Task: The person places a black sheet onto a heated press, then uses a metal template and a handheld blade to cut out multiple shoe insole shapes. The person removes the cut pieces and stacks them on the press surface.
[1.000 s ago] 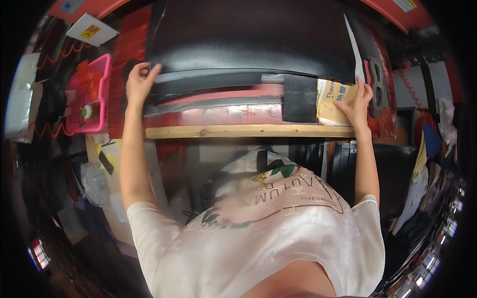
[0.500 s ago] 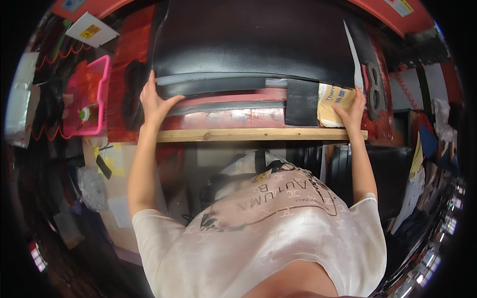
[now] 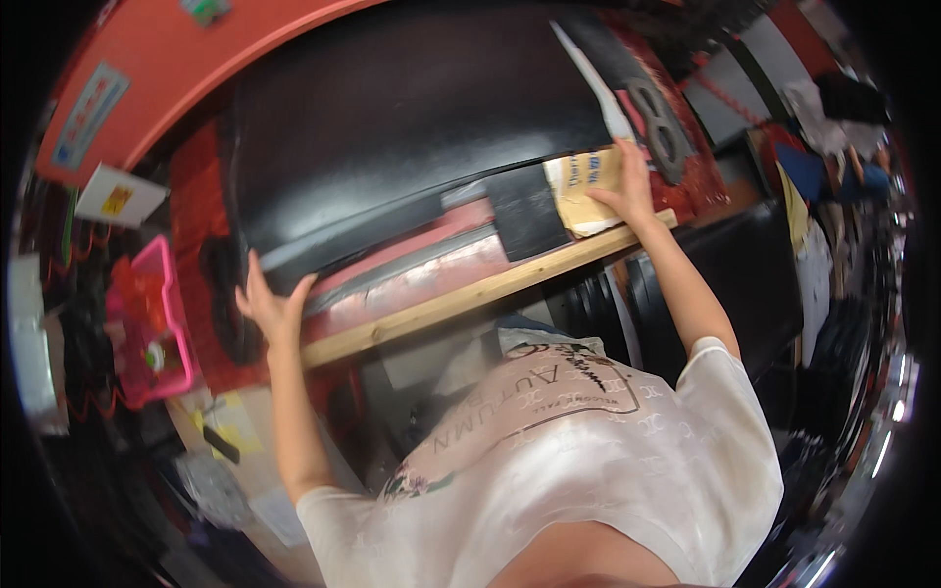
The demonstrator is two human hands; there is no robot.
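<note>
The big black sheet (image 3: 392, 137) lies on the bench behind the wooden rail (image 3: 470, 299). The left hand (image 3: 270, 304) presses open-palmed on its near-left edge; the right hand (image 3: 627, 186) rests flat, fingers spread, by a paper packet (image 3: 583, 191), gripping nothing. The sheet looks broad, floppy and probably heavy, so it is best taken at both near corners.

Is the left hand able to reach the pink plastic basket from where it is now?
Probably yes: the left hand rests on the large black sheet's edge, and the pink plastic basket lies just left, nothing between.
</note>
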